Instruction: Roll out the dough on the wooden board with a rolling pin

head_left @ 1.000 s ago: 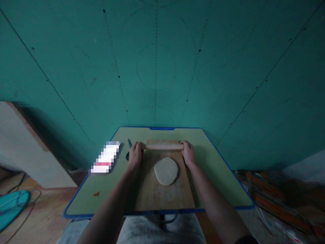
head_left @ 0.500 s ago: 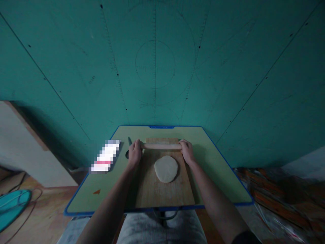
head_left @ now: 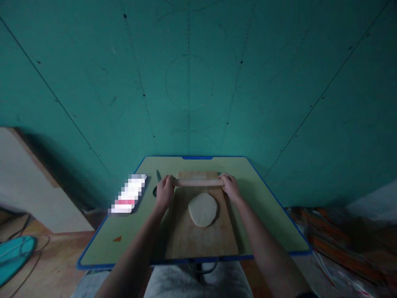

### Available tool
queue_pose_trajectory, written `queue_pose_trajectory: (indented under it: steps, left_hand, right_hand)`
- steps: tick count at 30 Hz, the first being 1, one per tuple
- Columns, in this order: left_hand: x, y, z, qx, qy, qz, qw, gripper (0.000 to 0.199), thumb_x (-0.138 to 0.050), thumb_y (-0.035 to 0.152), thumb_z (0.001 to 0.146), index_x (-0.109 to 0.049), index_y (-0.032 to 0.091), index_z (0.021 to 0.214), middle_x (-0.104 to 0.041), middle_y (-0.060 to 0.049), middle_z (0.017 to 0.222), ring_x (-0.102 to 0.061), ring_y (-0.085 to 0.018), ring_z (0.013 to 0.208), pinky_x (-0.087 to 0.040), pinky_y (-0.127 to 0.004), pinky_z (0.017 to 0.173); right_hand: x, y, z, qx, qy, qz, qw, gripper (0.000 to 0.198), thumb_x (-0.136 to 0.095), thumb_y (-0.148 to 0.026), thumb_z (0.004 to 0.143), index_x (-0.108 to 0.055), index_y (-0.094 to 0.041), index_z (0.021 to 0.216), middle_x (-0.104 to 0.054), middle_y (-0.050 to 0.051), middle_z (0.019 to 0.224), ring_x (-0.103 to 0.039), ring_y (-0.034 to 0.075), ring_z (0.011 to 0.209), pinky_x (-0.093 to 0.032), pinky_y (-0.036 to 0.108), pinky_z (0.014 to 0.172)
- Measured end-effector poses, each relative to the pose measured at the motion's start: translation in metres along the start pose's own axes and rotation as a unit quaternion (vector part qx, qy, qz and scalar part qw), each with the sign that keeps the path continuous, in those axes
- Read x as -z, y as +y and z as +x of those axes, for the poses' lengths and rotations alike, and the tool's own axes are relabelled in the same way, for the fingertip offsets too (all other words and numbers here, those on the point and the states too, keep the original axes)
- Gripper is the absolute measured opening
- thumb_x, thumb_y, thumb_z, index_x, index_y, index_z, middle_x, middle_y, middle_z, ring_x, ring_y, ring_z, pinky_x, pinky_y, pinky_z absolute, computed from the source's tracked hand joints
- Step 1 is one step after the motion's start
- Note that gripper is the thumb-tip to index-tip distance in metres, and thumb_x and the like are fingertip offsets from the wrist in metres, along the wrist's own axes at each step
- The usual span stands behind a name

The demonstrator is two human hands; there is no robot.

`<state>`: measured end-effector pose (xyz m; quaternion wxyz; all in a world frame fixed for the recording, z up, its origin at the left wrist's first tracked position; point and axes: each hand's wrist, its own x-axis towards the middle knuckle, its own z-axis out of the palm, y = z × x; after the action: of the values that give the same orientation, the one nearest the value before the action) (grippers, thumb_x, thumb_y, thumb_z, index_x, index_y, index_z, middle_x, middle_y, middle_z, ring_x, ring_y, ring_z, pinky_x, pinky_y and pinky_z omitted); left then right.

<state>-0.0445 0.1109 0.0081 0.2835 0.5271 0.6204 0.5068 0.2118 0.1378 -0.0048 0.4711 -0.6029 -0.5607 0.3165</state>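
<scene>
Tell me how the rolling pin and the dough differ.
The rolling pin is long and narrow; the dough is flat and roughly round. The left hand and right hand grip the rolling pin's ends, while the dough is untouched. The rolling pin is nearer the far end of the board than the dough. Both are pale.

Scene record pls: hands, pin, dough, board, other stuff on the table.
left_hand: left hand grips rolling pin's left end
right_hand: right hand grips its right end
pin: crosswise above or on the board's far part, beyond the dough; contact unclear
dough: dough flat, roughly round, on the board
board: wooden board on table
table_left: pixelated item, small orange piece
</scene>
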Motion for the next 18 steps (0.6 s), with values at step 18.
queue_pose_trajectory:
  steps: [18]
  left_hand:
    - [0.023,0.023,-0.027,-0.045,-0.173,0.436,0.882,0.033,-0.035,0.028,0.094,-0.065,0.021,0.082,-0.073,-0.012,0.086,-0.069,-0.026,0.079,-0.042,-0.030,0.064]
  right_hand:
    - [0.024,-0.021,-0.036,-0.020,-0.137,-0.305,0.942,0.020,-0.044,-0.021,0.090,-0.060,-0.022,0.078,-0.066,0.001,0.072,-0.057,0.015,0.064,-0.028,0.025,0.058]
